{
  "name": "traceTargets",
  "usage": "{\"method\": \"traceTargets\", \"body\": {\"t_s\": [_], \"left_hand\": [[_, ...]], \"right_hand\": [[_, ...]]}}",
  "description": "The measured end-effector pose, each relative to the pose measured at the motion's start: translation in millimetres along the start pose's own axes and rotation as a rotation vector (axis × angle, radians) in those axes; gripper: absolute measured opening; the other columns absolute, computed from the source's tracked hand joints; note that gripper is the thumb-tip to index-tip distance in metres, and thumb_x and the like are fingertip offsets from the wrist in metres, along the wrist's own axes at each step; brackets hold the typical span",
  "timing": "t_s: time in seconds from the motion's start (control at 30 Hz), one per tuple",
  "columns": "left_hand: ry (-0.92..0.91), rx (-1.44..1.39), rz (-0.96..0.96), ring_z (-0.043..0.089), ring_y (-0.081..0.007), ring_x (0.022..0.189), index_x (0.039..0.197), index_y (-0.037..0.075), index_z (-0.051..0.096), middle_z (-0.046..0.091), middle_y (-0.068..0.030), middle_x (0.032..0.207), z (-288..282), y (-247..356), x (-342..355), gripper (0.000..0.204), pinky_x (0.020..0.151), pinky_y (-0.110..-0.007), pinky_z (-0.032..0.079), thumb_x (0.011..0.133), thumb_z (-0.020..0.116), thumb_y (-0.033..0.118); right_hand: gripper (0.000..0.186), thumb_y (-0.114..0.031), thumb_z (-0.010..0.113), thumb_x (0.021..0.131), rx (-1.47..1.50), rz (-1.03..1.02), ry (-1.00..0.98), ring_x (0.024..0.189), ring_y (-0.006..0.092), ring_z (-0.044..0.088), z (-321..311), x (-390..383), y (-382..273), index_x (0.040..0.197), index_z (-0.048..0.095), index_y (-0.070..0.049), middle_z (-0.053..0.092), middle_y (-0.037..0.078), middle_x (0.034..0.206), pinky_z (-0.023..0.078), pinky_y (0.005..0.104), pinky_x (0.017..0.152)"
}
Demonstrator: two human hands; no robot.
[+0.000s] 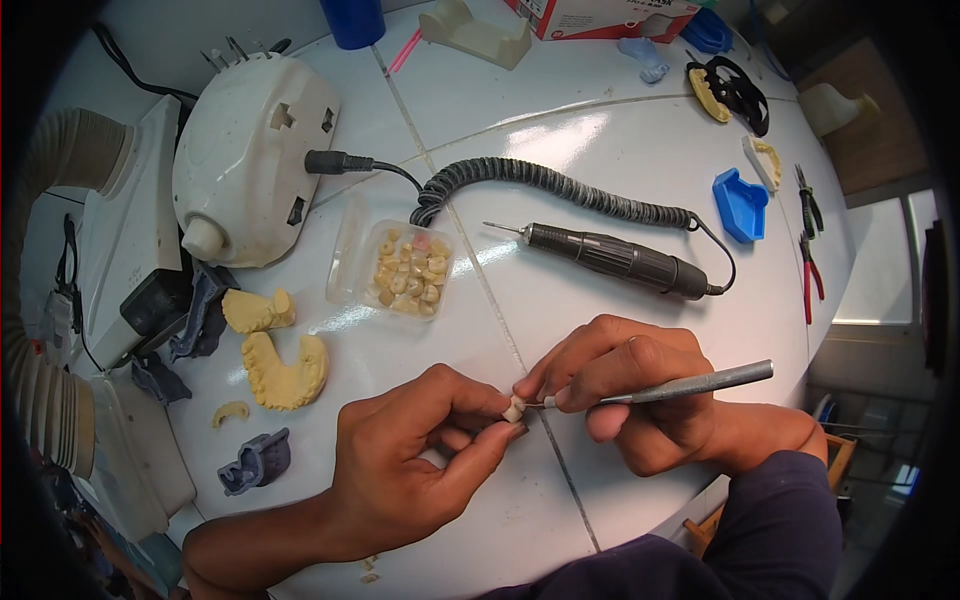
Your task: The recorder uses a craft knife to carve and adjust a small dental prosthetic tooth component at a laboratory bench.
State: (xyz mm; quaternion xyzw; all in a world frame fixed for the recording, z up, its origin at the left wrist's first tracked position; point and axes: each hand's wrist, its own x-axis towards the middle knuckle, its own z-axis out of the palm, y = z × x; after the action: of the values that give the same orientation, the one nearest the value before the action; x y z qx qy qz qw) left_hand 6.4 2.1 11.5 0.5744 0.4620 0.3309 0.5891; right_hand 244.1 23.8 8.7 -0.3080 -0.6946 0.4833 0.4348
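Observation:
My left hand [415, 450] pinches a small cream-coloured dental tooth piece [514, 410] between thumb and forefinger, low over the white table. In a pen-like grip, my right hand [650, 400] holds a slim metal hand instrument [705, 383], its handle pointing right. The instrument's thin tip meets or nearly meets the right side of the tooth piece; the exact contact is too small to tell. Farther off stands a clear plastic box [447, 290] of loose artificial teeth, its lid [348, 250] swung open to the left.
A black dental handpiece [615, 258] lies beyond my hands, its coiled cord [560, 178] running to a white control unit [255, 150]. Left are yellow plaster models [287, 375] and a grey tray-like piece [255, 460]. Right are a blue tray [740, 205] and red-handled pliers [808, 280].

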Motion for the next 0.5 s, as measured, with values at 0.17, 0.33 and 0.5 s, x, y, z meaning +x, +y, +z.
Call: {"method": "traceTargets", "body": {"t_s": [0.17, 0.33, 0.5], "left_hand": [[-0.116, 0.060, 0.056, 0.077, -0.0153, 0.083, 0.110, -0.007, 0.063, 0.075, -0.0176, 0.105, -6.3, -0.7, 1.8, 0.020, 0.068, -0.023, 0.064, 0.093, 0.074, -0.009], [-0.115, 0.082, 0.079, 0.077, -0.0152, 0.083, 0.109, -0.007, 0.063, 0.075, -0.0176, 0.105, -7.3, -1.4, 0.7, 0.020, 0.068, -0.023, 0.064, 0.093, 0.074, -0.009], [-0.003, 0.014, 0.012, 0.076, -0.0117, 0.077, 0.101, -0.002, 0.070, 0.079, -0.0089, 0.094, -0.6, 0.7, 0.9, 0.015, 0.066, -0.024, 0.063, 0.091, 0.081, 0.000]], "right_hand": [[0.018, -0.015, 0.075, 0.099, 0.004, 0.003, -0.008, 0.087, 0.0278, 0.077, 0.4, -0.9, 0.9, 0.094, 0.070, 0.001, 0.073, 0.014, 0.089, 0.060, 0.0333, 0.072], [0.019, -0.016, 0.075, 0.099, -0.025, -0.013, -0.033, 0.088, 0.0275, 0.077, -1.3, 1.7, -1.9, 0.094, 0.070, 0.001, 0.072, 0.014, 0.088, 0.060, 0.0335, 0.072], [0.018, -0.016, 0.074, 0.100, -0.004, -0.007, 0.008, 0.087, 0.0273, 0.077, 1.6, -1.0, 1.4, 0.095, 0.070, 0.001, 0.072, 0.014, 0.089, 0.060, 0.0333, 0.071]]}}
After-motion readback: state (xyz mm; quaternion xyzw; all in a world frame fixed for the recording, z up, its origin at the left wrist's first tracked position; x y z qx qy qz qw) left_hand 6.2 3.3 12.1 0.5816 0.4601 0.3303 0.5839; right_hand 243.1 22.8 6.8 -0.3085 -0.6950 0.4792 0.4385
